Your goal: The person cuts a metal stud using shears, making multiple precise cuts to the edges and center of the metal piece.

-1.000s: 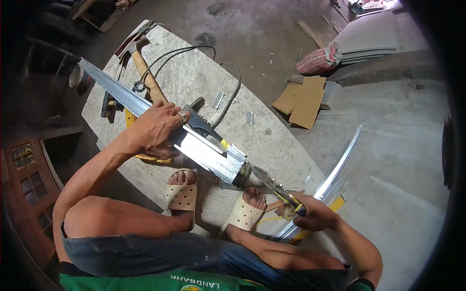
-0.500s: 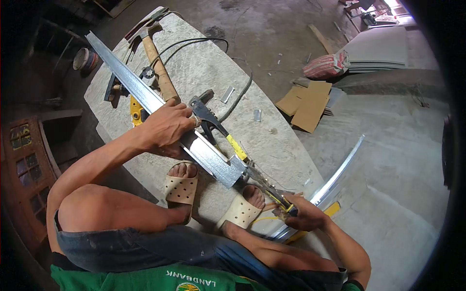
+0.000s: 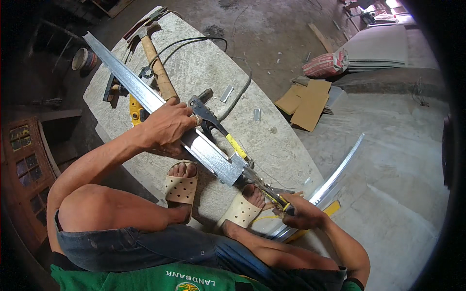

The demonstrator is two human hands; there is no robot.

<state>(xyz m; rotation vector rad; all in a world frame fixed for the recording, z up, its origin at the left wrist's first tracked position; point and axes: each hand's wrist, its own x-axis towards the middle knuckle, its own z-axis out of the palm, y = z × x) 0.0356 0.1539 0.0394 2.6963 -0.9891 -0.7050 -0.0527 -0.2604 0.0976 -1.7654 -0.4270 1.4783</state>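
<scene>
My left hand [image 3: 167, 126] is closed around a long galvanized metal channel [image 3: 125, 76], which slants across the board toward the lower right. My right hand [image 3: 298, 213] is wrapped around the black-and-yellow handles of metal snips [image 3: 274, 193], whose jaws meet the channel's near end. Beside the channel, just right of my left hand, lies a black-and-yellow tool [image 3: 233, 143]. A wooden-handled hammer [image 3: 158, 68], a yellow power tool [image 3: 136, 109] and two small metal offcuts [image 3: 226, 94] rest on the pale board [image 3: 262, 140] around them.
My sandalled feet [image 3: 179, 186] are at the board's near edge. Another metal strip [image 3: 340, 172] lies to the right. Cardboard pieces [image 3: 310, 104], a sack [image 3: 325, 65] and stacked panels [image 3: 374, 48] are on the floor beyond. A bucket [image 3: 83, 59] stands at left, above a wooden panelled door [image 3: 29, 174].
The view has shifted over the last second, moving the board upward in the picture. My right hand and the snips sit a little farther left and higher; both hands keep their grips.
</scene>
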